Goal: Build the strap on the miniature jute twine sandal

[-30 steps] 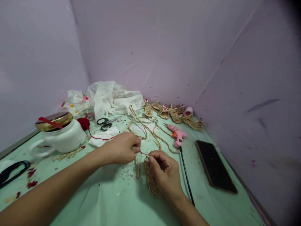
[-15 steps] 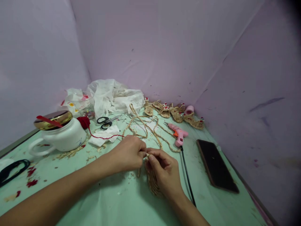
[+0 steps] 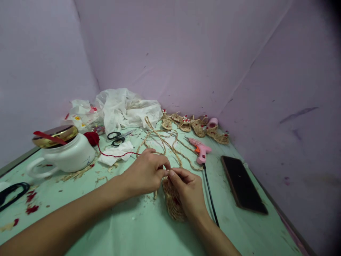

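My left hand (image 3: 147,172) is closed in a pinch, its fingertips meeting those of the other hand; what lies between them is too small to make out. A red yarn (image 3: 118,155) runs from its ball (image 3: 92,138) to behind my left hand. My right hand (image 3: 190,188) pinches at the top end of a coiled, braided straw piece (image 3: 173,204), shaped like a small slipper sole. Some red shows on that piece beside my right fingers. Beyond both hands lies a loose braided straw cord (image 3: 173,147) in loops.
Right of the hands lie a pink glue gun (image 3: 200,149) with a black cable and a phone (image 3: 243,185). Several small straw slippers (image 3: 197,128) line the wall. At left are black-handled scissors (image 3: 117,138), tissue (image 3: 115,154), a white mug (image 3: 70,154) and a plastic bag (image 3: 128,110).
The left fingers have shifted slightly and opened a little at the knuckles, still pinching. More of the braided straw piece shows under my right hand. The view has shifted slightly.
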`<state>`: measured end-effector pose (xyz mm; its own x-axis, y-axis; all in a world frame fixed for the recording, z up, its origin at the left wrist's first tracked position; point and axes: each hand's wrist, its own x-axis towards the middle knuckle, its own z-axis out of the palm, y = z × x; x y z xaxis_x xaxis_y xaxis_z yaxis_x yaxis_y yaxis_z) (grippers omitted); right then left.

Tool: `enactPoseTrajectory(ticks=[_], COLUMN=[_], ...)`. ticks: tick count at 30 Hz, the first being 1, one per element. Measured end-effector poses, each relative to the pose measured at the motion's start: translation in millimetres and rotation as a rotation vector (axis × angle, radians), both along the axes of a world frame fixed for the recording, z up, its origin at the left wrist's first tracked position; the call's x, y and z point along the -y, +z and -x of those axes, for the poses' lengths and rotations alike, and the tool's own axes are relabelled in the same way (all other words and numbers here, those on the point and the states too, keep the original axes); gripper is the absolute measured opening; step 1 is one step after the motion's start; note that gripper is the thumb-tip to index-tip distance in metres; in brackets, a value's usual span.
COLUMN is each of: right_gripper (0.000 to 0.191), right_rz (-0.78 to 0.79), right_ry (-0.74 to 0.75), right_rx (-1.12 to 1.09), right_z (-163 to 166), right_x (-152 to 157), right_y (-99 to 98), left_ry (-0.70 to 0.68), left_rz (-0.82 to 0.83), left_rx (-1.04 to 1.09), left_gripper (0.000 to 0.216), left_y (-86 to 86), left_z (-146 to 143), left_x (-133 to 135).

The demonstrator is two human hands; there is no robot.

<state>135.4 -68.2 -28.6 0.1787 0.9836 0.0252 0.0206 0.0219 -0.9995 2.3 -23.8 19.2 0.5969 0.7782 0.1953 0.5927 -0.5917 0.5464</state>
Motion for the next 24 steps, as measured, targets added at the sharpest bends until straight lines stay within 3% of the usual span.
enactPoseTrajectory(ticks=[4, 9, 12, 18, 24], right_gripper=[0.015, 0.017, 0.019, 0.019, 0.018], right_rz=[-0.039, -0.265, -0.319, -0.32, -0.199], right_ry=[0.092, 0.162, 0.181, 0.143, 0.047], right_rx=[0.104, 0.391, 0.524, 0.685, 0.632], right_z=[-4, -7, -7, -8, -9], right_x=[-2, 0, 2, 3, 0], right_y=[-2.1, -2.7, -0.3, 2.0, -3.6], left_ry=[-0.08, -0.084, -0.074, -0.064, -0.076], left_rz=[-0.107, -0.091, -0.084, -0.037, -0.025], left_rx=[-0.072, -0.133, -0.158, -0.194, -0.332], left_gripper=[0.018, 0.017, 0.017, 0.019, 0.021], left_y=[-2.8, -4.3, -4.1, -2.4, 8.5], left_z=[3, 6, 4, 4, 12], left_x=[-1, -3, -2, -3, 2])
